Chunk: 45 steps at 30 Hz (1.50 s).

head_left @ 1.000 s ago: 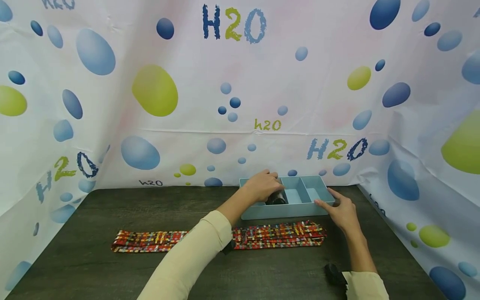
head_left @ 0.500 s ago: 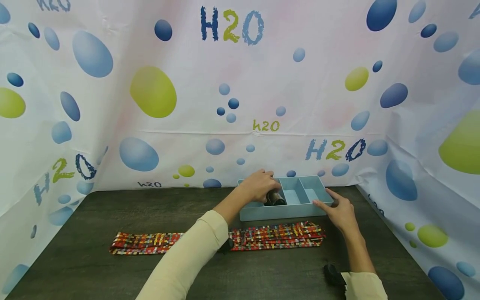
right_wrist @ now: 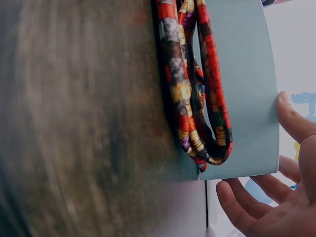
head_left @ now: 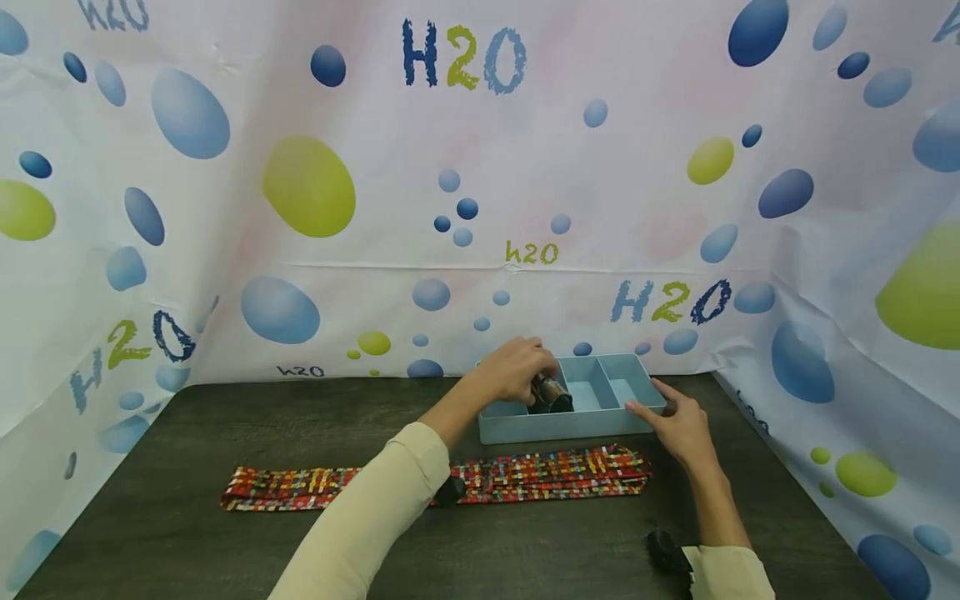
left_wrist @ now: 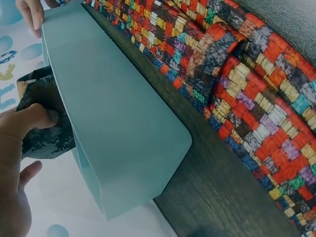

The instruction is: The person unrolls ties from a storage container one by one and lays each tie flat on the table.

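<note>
A pale blue organizer box (head_left: 566, 428) with several compartments stands at the back of the table. My left hand (head_left: 517, 372) reaches over its left part and grips a dark patterned bundle (head_left: 552, 397), perhaps folded cloth, in a compartment. In the left wrist view the thumb presses on the dark bundle (left_wrist: 48, 133), which sticks out above the box's rim. At the box's right end my right hand (head_left: 684, 425) holds the corner, thumb on the front rim and fingers along the end. The right wrist view shows this thumb and the spread fingers (right_wrist: 247, 207) beside the box.
A long folded strip of multicoloured checked cloth (head_left: 555, 472) lies in front of the box, partly under my left forearm. Two box compartments (head_left: 590, 385) show bare bottoms. A white printed sheet (head_left: 420, 208) hangs behind the dark table (head_left: 187, 542).
My left hand has shifted slightly left and tilted the dark bundle, so more of it shows. The right hand keeps its place on the box. The view has moved a little.
</note>
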Motion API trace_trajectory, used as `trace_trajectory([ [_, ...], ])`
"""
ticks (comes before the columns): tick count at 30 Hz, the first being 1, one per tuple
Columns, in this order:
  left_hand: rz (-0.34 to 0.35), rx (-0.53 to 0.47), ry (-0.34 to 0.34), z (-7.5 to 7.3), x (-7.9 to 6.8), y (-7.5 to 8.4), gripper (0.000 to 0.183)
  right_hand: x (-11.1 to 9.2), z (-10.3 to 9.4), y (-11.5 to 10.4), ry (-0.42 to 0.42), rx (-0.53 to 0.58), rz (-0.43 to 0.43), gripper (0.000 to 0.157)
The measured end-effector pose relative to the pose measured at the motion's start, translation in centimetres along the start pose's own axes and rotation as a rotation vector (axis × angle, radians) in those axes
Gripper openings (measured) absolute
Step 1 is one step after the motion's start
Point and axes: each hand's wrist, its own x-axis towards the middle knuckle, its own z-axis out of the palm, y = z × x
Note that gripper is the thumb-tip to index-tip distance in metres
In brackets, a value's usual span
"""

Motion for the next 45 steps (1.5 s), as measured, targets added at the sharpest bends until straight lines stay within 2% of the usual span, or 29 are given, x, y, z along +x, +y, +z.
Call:
trace_trajectory([
  [5,-0.087,-0.24,0.016,0.3,-0.3,-0.5,0.042,0.1,0.1,-0.2,-0.003,0.007,0.009,0.086],
  [8,-0.124,-0.338,0.015,0.4,-0.5,-0.6,0.045,0.2,0.1,-0.3,-0.005,0.003,0.017,0.086],
  [13,-0.115,-0.38,0.02,0.4,-0.7,-0.7,0.044,0.2,0.1,-0.3,-0.015,-0.005,0.023,0.086],
  [18,-0.088,-0.464,0.043,-0.1,-1.2,-0.6,0.045,0.2,0.1,-0.2,-0.025,0.007,0.029,0.086],
  [33,-0.035,-0.607,0.205,-0.7,-2.0,-1.1,0.042,0.2,-0.1,0.0,-0.006,-0.008,0.008,0.085],
  [38,-0.065,-0.74,0.276,-0.3,-2.3,-1.0,0.053,0.2,0.0,0.0,-0.005,-0.001,0.007,0.085],
  [45,-0.148,-0.906,0.405,0.5,-2.7,-0.7,0.068,0.1,0.0,0.1,-0.003,-0.001,0.007,0.084],
])
